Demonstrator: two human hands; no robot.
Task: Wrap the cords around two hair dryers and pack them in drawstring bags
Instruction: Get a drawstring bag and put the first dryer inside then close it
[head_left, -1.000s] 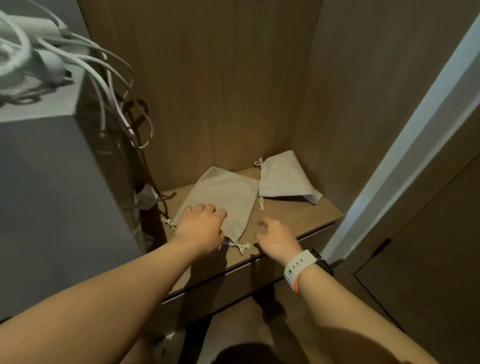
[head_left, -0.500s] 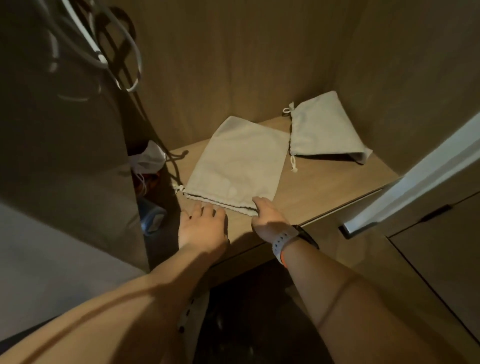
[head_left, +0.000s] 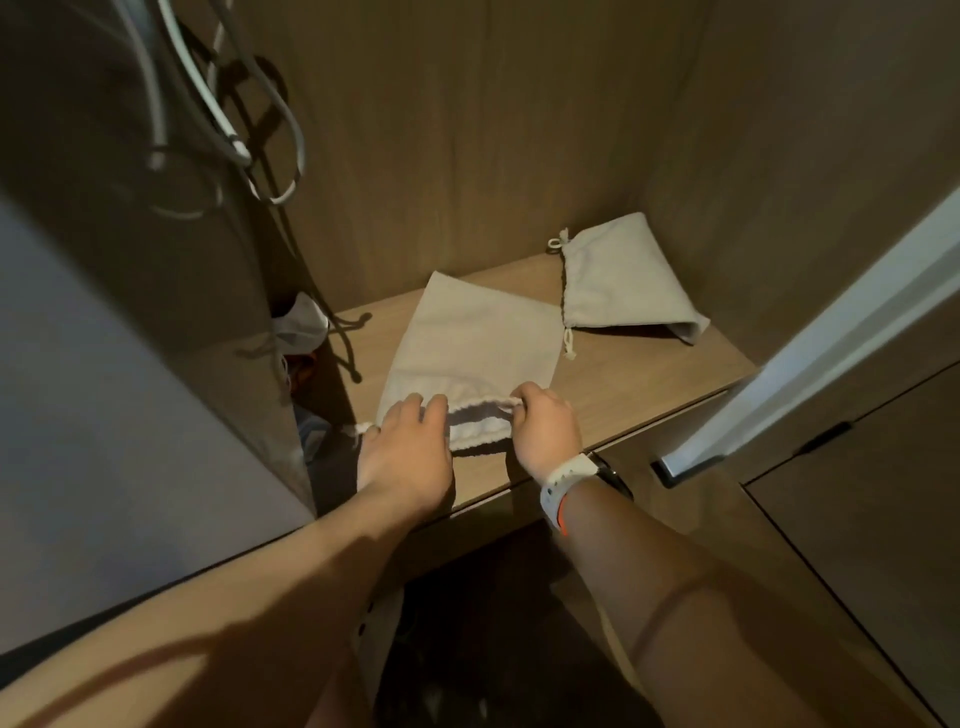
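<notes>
1. Gripping the near bag (head_left: 467, 343) at its mouth, both hands are on the hem. The pale cloth bag lies flat on the wooden shelf (head_left: 649, 374), mouth toward the person, at the shelf's front edge.
2. Left hand (head_left: 405, 447): fingers curled over the left part of the hem, holding the cloth. A bit of drawstring pokes out just beside its thumb side.
3. Right hand (head_left: 545, 431): pinching the hem's right end, knuckles up.
4. Between the two hands the mouth gapes, top edge lifted off the bottom one, with the lighter lining showing inside.
5. Second bag (head_left: 618, 283): further back and to the right, near the corner of the alcove. It lies flat with its mouth facing left, and its knotted drawstring ends hang just beside the first bag's far right corner.
6. On the right wrist is a white watch band (head_left: 563, 483) with an orange edge.
7. Cords (head_left: 228, 119): pale loops hang at upper left, well apart from the bags, casting shadows on the wood panel.
8. Something white and crumpled (head_left: 301, 327) sits in the dark gap left of the shelf; I cannot tell what it is.
9. At far right a white door edge (head_left: 831, 338) slants across the view.
</notes>
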